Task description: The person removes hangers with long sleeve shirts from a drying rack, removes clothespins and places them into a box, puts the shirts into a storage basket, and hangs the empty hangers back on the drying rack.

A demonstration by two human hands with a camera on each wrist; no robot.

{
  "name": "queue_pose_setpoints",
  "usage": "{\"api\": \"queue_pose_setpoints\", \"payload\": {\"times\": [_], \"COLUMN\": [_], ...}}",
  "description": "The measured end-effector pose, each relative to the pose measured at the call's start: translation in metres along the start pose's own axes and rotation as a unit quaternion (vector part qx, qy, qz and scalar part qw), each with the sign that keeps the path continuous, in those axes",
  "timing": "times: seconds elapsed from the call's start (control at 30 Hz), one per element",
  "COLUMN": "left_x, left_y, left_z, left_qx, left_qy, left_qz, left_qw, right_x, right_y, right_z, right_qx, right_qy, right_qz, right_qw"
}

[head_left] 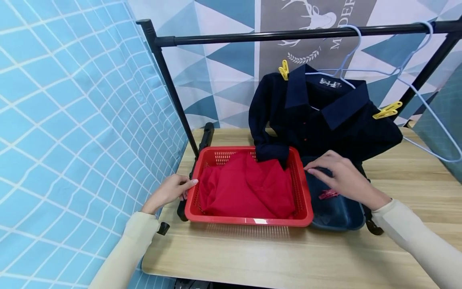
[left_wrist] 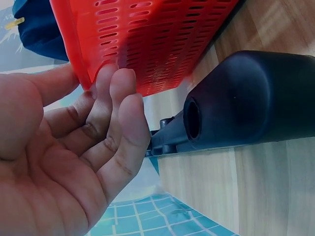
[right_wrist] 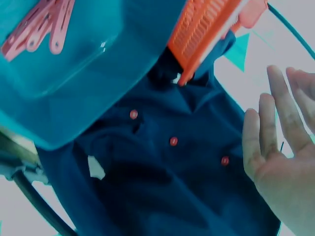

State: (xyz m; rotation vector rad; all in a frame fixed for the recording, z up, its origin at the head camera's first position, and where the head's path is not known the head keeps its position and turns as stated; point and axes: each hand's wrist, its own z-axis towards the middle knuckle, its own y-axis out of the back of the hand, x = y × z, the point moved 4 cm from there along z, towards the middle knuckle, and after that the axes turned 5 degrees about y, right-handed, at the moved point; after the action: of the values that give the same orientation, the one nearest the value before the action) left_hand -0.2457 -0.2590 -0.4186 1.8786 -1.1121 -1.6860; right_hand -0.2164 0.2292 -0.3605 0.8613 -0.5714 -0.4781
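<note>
A red plastic basket [head_left: 249,220] with a folded red cloth [head_left: 249,184] in it sits in the middle of the table. My left hand [head_left: 169,192] pinches its left rim, thumb on top and fingers beneath, as the left wrist view shows. Beside the opposite rim is my right hand [head_left: 337,173], its fingers extended and nothing in them, over a dark blue tub [head_left: 337,216]. Pink-red clothespins [head_left: 328,194] lie in that tub. A navy collared shirt [head_left: 317,120] hangs behind; one sleeve drops into the basket.
A black rack bar [head_left: 231,38] spans above the table, carrying light blue hangers [head_left: 382,72]. Yellow clothespins [head_left: 284,70] grip the shirt at both shoulders. The rack's black foot [left_wrist: 236,98] lies left of the basket, near a blue checked curtain [head_left: 90,120].
</note>
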Motion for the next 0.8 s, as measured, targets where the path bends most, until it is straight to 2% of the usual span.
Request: {"api": "queue_pose_setpoints", "payload": {"times": [0.1,0.23,0.4,0.5,0.6,0.7,0.8], "left_x": [-0.001,-0.001,0.0,0.0,0.0,0.0,-0.001], "left_y": [0.0,-0.001,-0.002,-0.002,-0.002,-0.001,0.0], "left_z": [0.0,-0.001,-0.002,-0.001,-0.001,0.0,-0.001], "left_qx": [0.002,0.004,0.003,0.003,0.005,0.008,0.011], "left_qy": [-0.003,-0.005,-0.009,-0.01,-0.009,-0.01,-0.013], "left_qz": [0.002,-0.006,-0.015,-0.015,-0.013,-0.011,-0.01], "left_qw": [1.0,1.0,0.9998,0.9998,0.9999,0.9999,0.9998], "right_x": [-0.007,-0.021,-0.038,-0.049,-0.059,-0.065,-0.069], "right_y": [0.014,0.034,0.062,0.077,0.091,0.104,0.113], "right_z": [-0.003,-0.01,-0.024,-0.034,-0.041,-0.048,-0.055], "right_qx": [-0.042,-0.081,-0.115,-0.144,-0.19,-0.227,-0.226], "right_qy": [-0.032,-0.123,-0.225,-0.261,-0.287,-0.312,-0.343], "right_qz": [-0.004,0.017,0.046,0.074,0.089,0.056,-0.004], "right_qw": [0.9986,0.989,0.9664,0.9515,0.9347,0.9207,0.9117]}}
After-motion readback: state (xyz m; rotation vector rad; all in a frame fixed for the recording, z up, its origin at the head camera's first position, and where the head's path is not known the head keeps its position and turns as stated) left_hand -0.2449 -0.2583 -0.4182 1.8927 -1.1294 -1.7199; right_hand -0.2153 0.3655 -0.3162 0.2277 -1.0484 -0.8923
